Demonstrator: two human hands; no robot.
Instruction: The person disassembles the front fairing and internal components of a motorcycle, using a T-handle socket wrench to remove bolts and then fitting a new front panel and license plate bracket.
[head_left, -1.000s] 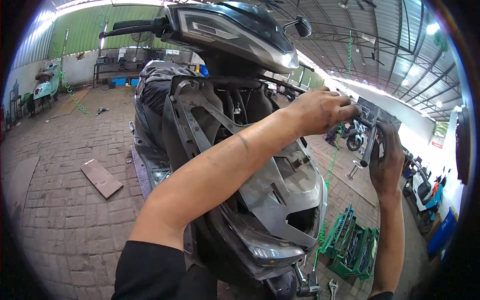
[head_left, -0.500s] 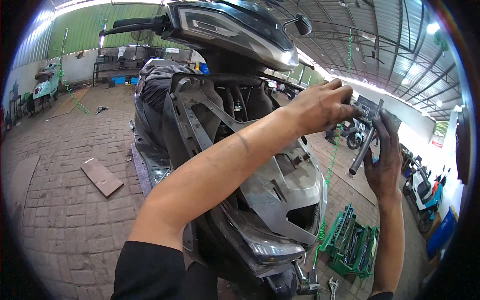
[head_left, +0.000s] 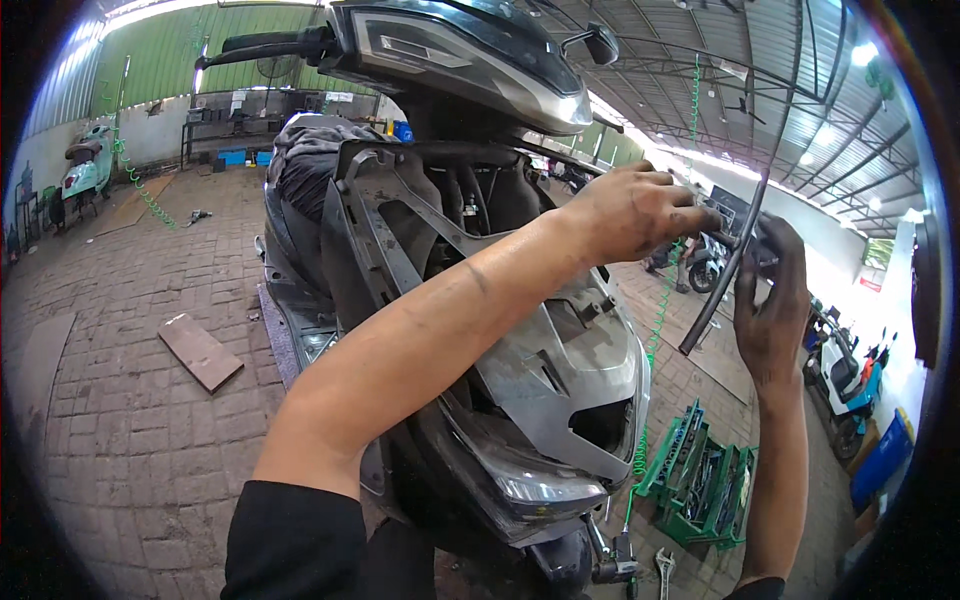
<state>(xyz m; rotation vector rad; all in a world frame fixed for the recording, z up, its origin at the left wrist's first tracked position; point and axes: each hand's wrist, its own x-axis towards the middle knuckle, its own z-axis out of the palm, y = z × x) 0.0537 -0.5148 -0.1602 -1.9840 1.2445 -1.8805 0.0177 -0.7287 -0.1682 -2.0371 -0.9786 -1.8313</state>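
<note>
My left hand [head_left: 640, 212] reaches across the front of a partly stripped scooter [head_left: 560, 400], its fingers closed on the short stem of a dark T-shaped bar tool [head_left: 722, 285]. The tool's long bar stands tilted in the air, right of the scooter. Beside the bar is my right hand [head_left: 775, 315], thumb and fingers apart, fingertips close to the upper part of the bar. Whether they touch it I cannot tell. Both hands have dark smudges. The tool's far end is hard to make out.
A green tool box [head_left: 700, 480] full of tools stands on the brick floor at lower right, near an adjustable wrench [head_left: 665, 572]. A flat brown board [head_left: 200, 353] lies at left. Green coiled hoses [head_left: 642, 440] hang down. Other scooters [head_left: 848, 385] are parked along the right.
The bar has turned, its lower end swinging left. My right fingers have spread a little and come off the lower bar; my left hand has stayed almost in place.
</note>
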